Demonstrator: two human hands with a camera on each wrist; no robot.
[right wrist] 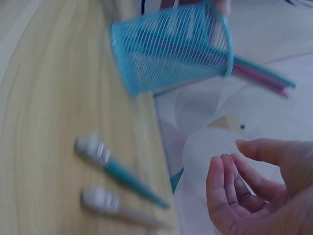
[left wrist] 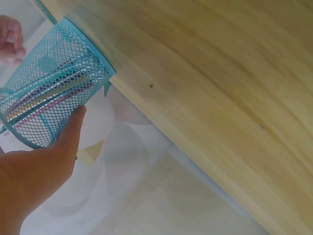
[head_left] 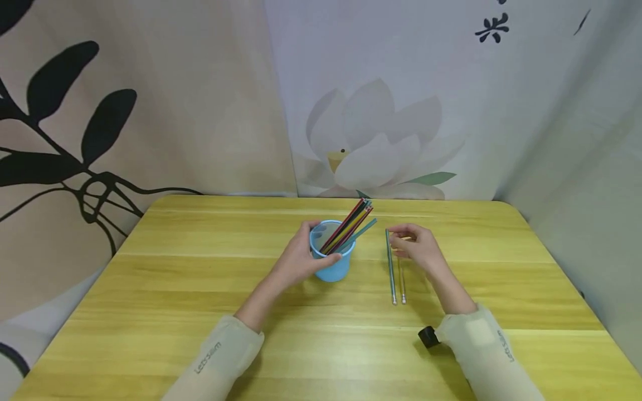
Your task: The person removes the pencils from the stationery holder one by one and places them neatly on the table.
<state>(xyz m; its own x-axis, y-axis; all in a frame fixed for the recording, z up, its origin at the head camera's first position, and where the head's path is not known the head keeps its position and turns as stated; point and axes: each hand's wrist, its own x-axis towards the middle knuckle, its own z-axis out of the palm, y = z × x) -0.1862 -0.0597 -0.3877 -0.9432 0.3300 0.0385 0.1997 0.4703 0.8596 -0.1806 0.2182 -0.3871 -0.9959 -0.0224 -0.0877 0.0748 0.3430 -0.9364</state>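
A light-blue mesh pencil cup (head_left: 335, 272) stands on the table, and my left hand (head_left: 298, 259) grips it round the side near the rim. Several pencils (head_left: 347, 227) in dark, red and yellow lean in it, along with a separate blue-green one (head_left: 364, 229). To the right of the cup, a green pencil (head_left: 391, 273) and a thinner, pale pencil (head_left: 402, 284) lie side by side, their eraser ends toward me. My right hand (head_left: 418, 245) hovers by their far ends. In the right wrist view its fingers (right wrist: 215, 183) bend loosely, apart from the thumb, holding nothing.
The wooden table (head_left: 150, 312) has its far edge just behind the cup. A curtain (head_left: 215, 100) with leaf and flower prints hangs behind it. A small black device (head_left: 428, 337) sits at my right cuff.
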